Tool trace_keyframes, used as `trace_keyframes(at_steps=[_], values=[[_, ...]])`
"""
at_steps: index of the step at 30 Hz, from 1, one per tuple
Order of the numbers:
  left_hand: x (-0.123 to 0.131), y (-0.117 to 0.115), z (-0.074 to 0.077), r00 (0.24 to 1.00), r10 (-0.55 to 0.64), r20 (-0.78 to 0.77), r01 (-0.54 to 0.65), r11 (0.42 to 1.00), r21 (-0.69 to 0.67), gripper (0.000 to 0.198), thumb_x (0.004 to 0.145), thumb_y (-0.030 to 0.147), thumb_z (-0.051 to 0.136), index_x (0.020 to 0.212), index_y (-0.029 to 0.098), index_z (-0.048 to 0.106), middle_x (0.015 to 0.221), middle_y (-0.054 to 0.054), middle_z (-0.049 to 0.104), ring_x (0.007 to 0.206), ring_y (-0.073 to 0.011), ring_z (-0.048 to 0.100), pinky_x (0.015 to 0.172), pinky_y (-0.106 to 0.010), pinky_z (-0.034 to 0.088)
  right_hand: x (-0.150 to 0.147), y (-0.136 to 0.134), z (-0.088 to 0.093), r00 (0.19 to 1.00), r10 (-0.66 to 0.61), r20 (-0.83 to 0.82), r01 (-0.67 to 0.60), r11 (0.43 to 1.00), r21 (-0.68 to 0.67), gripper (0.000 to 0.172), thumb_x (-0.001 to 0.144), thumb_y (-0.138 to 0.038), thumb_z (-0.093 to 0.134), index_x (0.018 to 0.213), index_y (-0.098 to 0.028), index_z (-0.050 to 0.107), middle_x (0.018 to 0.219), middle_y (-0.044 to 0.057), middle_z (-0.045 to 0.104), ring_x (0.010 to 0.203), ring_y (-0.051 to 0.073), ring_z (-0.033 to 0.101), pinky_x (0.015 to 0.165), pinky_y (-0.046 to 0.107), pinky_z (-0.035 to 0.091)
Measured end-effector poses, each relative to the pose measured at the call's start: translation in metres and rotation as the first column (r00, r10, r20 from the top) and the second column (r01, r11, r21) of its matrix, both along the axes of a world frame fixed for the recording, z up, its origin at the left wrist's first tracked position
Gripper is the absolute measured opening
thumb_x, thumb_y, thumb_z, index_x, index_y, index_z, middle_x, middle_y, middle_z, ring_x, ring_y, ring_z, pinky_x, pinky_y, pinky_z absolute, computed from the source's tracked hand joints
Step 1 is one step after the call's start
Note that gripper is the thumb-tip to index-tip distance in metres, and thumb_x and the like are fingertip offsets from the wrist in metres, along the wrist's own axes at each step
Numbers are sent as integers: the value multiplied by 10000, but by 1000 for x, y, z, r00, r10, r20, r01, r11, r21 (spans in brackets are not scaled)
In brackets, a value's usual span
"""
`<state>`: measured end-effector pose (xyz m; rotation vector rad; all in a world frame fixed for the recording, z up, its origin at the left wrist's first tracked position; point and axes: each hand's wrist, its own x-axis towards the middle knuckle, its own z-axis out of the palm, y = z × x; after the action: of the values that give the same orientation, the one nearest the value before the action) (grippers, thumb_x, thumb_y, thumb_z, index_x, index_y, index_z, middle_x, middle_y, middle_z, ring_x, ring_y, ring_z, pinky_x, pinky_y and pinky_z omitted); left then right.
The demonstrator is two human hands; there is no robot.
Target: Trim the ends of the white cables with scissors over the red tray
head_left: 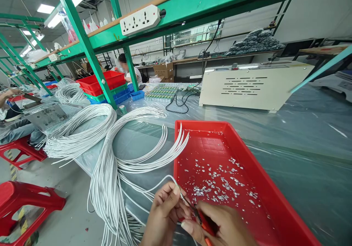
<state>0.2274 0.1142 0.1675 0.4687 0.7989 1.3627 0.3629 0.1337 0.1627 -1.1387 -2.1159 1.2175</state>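
My left hand (167,207) is closed, thumb against fingers, on the end of a white cable (169,177) that curves in from the left. In my right hand (227,220) is a pair of orange-handled pliers (202,220). Their dark jaws meet the cable end just in front of my left fingertips; whether the jaws grip it I cannot tell. Both hands are over the near left part of a red tray (258,176), which has small silvery scraps (217,183) scattered on its floor. A thick bundle of white cables (106,169) lies left of it, some ends reaching over the rim.
Another coil of white cables (82,128) lies further left. Behind the tray stands a beige metal machine (242,88). Stacked bins (101,83) and green circuit boards (161,92) are at the back. A green shelf frame (90,48) rises overhead. Red stools (27,205) stand left; other people sit beyond.
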Motion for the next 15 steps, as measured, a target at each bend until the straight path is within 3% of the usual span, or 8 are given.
trace_keyframes(at_steps=[3, 6, 10, 15], values=[[3, 1, -2, 998, 41, -50, -40, 999, 17, 216, 753, 304, 675, 673, 118, 599, 570, -3, 610, 441, -59, 514, 476, -155, 389, 2, 1, 3, 995, -103, -10, 103, 984, 142, 329, 776, -433, 566, 574, -188, 479, 515, -30, 478, 485, 122, 390, 461, 216, 312], [5, 1, -4, 978, 109, -179, -93, 991, 94, 222, 795, 309, 632, 669, 128, 605, 507, 7, 601, 451, -72, 519, 510, -165, 402, 1, 4, 6, 983, -160, -92, 173, 970, 168, 302, 807, -380, 524, 573, -189, 528, 498, -20, 505, 460, 126, 428, 442, 212, 343], [6, -1, -7, 940, 164, -298, -124, 981, 150, 217, 800, 299, 627, 664, 132, 609, 488, 8, 602, 454, -82, 516, 521, -173, 409, 1, 8, 7, 977, -152, -152, 175, 973, 149, 260, 824, -333, 484, 634, -182, 577, 549, 1, 568, 487, 138, 487, 473, 216, 390], [6, -1, -9, 922, 163, -351, -124, 983, 133, 225, 759, 326, 666, 680, 117, 643, 481, 1, 597, 474, -85, 518, 486, -158, 394, 2, 11, 1, 985, -121, -122, 146, 964, 224, 263, 823, -267, 458, 580, -184, 512, 514, -15, 513, 471, 120, 446, 452, 200, 367]])
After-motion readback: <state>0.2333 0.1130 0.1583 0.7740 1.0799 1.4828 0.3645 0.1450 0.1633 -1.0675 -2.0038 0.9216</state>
